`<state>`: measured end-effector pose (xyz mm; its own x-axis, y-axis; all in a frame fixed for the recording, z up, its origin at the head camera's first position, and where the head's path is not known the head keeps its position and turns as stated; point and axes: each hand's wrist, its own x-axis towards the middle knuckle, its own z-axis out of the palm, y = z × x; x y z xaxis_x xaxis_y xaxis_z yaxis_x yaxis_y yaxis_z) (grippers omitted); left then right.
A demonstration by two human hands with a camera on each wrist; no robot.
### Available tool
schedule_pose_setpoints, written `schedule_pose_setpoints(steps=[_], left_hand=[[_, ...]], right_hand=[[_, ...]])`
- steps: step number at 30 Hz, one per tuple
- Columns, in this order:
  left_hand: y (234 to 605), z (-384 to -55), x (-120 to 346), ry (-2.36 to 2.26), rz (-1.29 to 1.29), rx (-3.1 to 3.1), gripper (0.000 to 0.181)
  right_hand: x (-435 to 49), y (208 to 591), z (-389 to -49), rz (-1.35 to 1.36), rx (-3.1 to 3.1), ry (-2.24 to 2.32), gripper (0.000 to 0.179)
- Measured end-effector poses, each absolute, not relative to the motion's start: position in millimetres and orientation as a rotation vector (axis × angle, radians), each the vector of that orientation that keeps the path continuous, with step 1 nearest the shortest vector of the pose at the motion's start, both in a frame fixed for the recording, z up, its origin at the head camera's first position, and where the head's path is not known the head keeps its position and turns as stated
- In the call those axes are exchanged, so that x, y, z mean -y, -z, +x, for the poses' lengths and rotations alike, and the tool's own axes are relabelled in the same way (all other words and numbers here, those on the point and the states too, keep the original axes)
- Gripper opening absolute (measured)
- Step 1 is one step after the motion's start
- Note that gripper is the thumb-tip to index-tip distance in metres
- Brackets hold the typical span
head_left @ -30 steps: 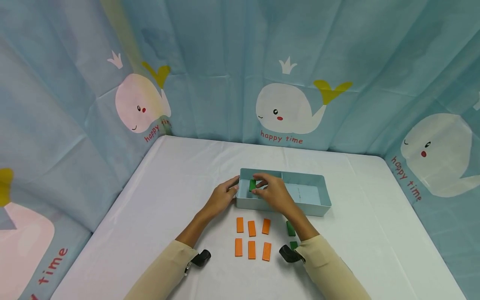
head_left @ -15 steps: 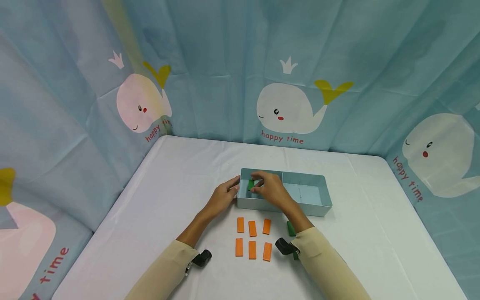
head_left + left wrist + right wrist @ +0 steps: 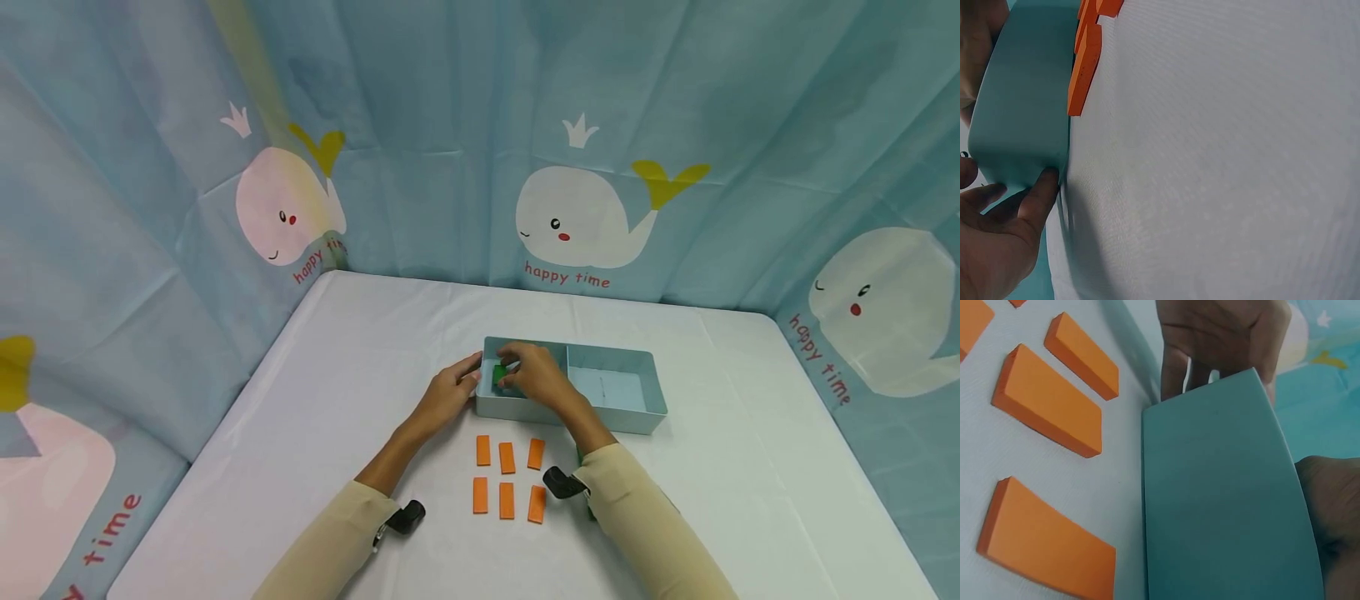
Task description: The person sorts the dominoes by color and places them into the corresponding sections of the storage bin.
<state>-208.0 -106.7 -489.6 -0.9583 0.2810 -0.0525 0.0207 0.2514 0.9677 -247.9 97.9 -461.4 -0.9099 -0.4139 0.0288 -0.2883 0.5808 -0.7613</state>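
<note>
A pale blue box (image 3: 630,421) with two compartments stands on the white table. My right hand (image 3: 542,373) reaches into its left compartment and pinches a small green block (image 3: 498,374) between thumb and fingers; whether the block touches the floor of the box is hard to tell. Against the box's left end rests my left hand (image 3: 442,398). In the left wrist view, its extended fingers touch the box's end wall (image 3: 1016,172). The right wrist view shows the box's front wall (image 3: 1222,487), which hides the right hand's fingers and the green block.
In front of the box lie several orange blocks (image 3: 507,501) in two rows. Beside them, green blocks (image 3: 592,514) are mostly covered by the right sleeve (image 3: 637,508). A whale-print curtain (image 3: 465,167) hangs behind and beside the table.
My right hand has shifted slightly left with the green block, towards the compartment's left wall. The right sleeve now covers more of the green blocks on the table. My left hand stays put.
</note>
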Motion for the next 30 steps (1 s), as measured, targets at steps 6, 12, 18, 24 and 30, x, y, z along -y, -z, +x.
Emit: schedule_pose_setpoints(steps=[6,12,18,24,30], left_hand=[[488,-207,106,-1.770,0.281,-2.313,0.053],[490,-208,106,-1.791,0.292,-2.314,0.053],[489,-207,106,-1.772,0.285,-2.335,0.052],[488,-207,107,-1.767,0.287,-2.333,0.053],[489,-207,107,-1.786,0.289,-2.315,0.053]], right_hand=[[-94,464,-252,-0.597,-2.670,1.199,0.050],[-90,465,-254,-0.591,-2.643,1.216,0.050],[-92,464,-252,-0.587,-2.627,1.241,0.050],[-96,460,-248,-0.586,-2.624,1.263,0.050],[-102,456,-242,-0.594,-2.668,1.251,0.051]])
